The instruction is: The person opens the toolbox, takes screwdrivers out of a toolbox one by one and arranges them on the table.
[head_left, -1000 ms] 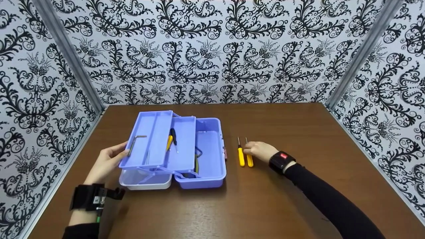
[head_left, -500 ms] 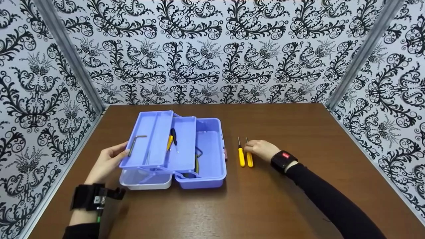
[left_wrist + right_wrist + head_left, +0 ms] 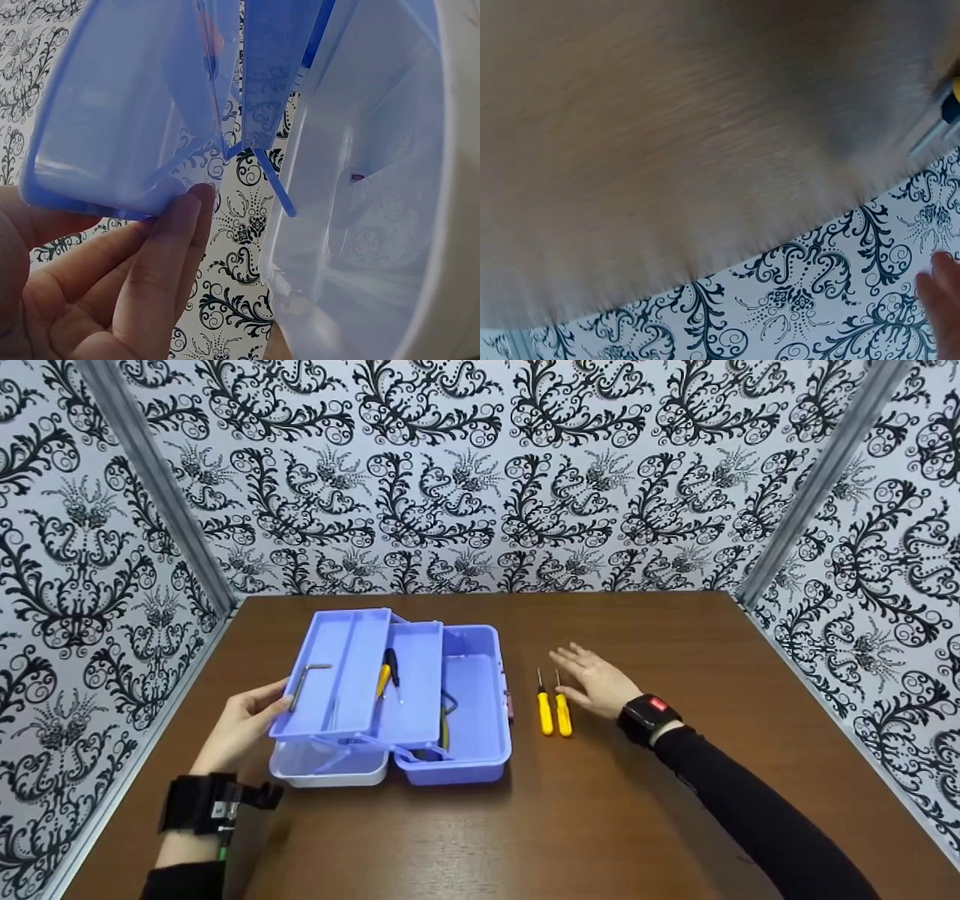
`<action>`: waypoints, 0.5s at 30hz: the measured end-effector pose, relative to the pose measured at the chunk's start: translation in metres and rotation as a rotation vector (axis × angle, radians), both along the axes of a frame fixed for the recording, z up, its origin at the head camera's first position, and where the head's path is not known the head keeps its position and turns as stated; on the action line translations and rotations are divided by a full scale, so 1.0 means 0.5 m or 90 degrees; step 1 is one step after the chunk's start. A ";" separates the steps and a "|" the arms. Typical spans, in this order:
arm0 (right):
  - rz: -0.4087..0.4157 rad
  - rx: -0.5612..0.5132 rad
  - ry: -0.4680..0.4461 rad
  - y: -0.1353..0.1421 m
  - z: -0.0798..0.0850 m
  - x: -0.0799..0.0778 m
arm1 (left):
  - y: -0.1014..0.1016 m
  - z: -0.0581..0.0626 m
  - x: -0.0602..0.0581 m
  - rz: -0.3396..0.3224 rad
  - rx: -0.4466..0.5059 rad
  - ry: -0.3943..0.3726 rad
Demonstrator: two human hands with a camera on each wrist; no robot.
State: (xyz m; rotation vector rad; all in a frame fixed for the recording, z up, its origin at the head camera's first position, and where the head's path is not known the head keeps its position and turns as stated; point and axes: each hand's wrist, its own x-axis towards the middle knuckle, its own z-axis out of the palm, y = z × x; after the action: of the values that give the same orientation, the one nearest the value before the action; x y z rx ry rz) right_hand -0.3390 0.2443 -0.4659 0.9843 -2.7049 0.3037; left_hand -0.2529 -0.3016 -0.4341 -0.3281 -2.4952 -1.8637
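Opened out and drawn off the nearer of two yellow screwdrivers (image 3: pixel 563 716) since half a second ago: the right hand (image 3: pixel 600 682), spread loosely now, gripping nothing. Still lying side by side on the worktop (image 3: pixel 480 840), just left of that hand; impossible to tell if touched by the thumb. Pinching the upper tray (image 3: pixel 363 675) of the toolbox (image 3: pixel 477 697) by its outer edge with the left hand (image 3: pixel 244 724), beside the hex key (image 3: pixel 299 688). Best, probably, to steady that tray lightly and lift clear without nudging either handle.
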 end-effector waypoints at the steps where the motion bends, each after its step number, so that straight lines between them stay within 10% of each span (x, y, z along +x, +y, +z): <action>1: -0.012 -0.002 -0.010 -0.001 0.000 -0.001 | 0.000 0.000 0.000 -0.001 0.000 0.000; 15: -0.028 0.032 -0.045 -0.062 0.030 -0.001 | -0.001 0.000 -0.003 0.002 0.004 0.002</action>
State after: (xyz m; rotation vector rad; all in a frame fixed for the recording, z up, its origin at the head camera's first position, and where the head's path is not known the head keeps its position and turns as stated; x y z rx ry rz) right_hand -0.3395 0.2134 -0.4508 0.9422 -2.8073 0.2686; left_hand -0.2545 -0.3020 -0.4340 -0.3279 -2.4863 -1.8674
